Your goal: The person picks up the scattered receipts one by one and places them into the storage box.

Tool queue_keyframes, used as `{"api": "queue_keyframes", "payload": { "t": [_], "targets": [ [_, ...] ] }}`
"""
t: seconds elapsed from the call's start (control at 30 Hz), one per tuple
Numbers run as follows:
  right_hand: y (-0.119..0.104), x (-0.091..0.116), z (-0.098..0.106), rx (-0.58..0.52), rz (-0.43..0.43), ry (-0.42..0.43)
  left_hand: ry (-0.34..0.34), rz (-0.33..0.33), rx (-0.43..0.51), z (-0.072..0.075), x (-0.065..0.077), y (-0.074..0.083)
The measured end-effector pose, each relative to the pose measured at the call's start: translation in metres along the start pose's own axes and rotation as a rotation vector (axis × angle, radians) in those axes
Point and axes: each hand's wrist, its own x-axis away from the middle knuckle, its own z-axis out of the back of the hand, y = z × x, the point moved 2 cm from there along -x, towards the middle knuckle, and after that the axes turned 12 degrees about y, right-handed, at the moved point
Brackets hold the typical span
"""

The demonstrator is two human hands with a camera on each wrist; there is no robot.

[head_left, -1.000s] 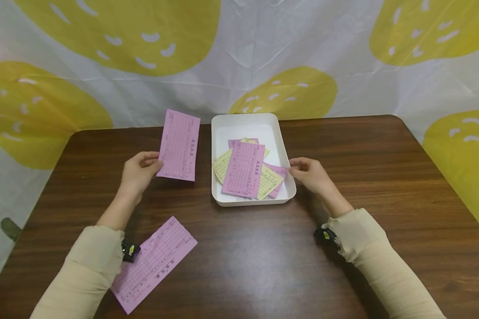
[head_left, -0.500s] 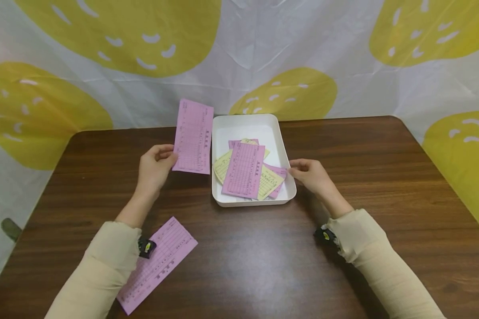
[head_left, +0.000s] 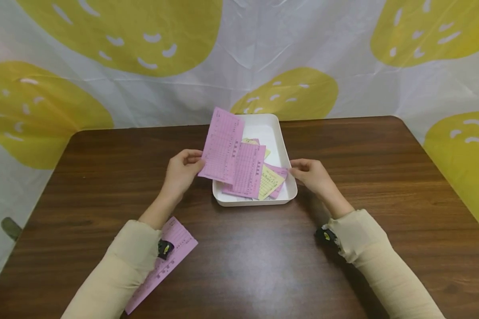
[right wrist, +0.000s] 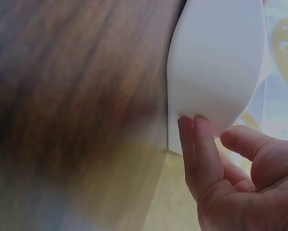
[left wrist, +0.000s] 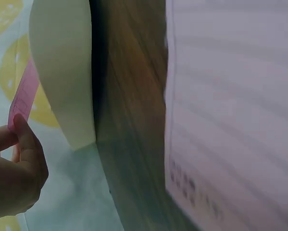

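Observation:
My left hand [head_left: 181, 173] pinches a pink printed form slip [head_left: 222, 144] by its lower left edge. The slip tilts over the left side of a shallow white tray [head_left: 267, 126]. Inside the tray lie pink slips [head_left: 250, 170] and yellow slips [head_left: 272, 181], overlapping and partly hidden by the held one. My right hand [head_left: 313, 175] holds the tray's right side; in the right wrist view two fingertips [right wrist: 200, 126] press the outer wall and the thumb meets the rim.
Another pink slip [head_left: 177, 254] lies on the brown wooden table [head_left: 255, 257], partly under my left forearm. Behind the table's far edge hangs a white cloth [head_left: 271, 40] with yellow shapes. Black wrist cameras sit at both sleeves.
My left hand has moved right, carrying the pink slip from beside the tray to over its left part. The right hand stays at the tray's right side.

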Motion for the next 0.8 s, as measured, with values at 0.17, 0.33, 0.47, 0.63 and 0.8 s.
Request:
{"api": "queue_keyframes", "payload": {
  "t": [0.17, 0.33, 0.47, 0.63, 0.8],
  "targets": [
    [-0.001, 0.000, 0.001, 0.001, 0.000, 0.002, -0.049, -0.032, -0.035, -0.016, 0.006, 0.006],
    [-0.002, 0.001, 0.000, -0.012, 0.010, 0.008, -0.086, -0.084, -0.098, -0.030, 0.009, 0.010],
    [-0.003, 0.002, 0.000, -0.029, 0.016, 0.006, -0.113, -0.107, -0.122, -0.039, 0.012, 0.013],
    [-0.003, 0.002, 0.000, -0.026, 0.019, 0.008, -0.152, -0.133, -0.163, -0.048, 0.015, 0.015],
    [-0.002, 0.002, 0.000, -0.016, 0.028, 0.016, -0.170, -0.143, -0.173, -0.052, 0.015, 0.016]
  ]
}}
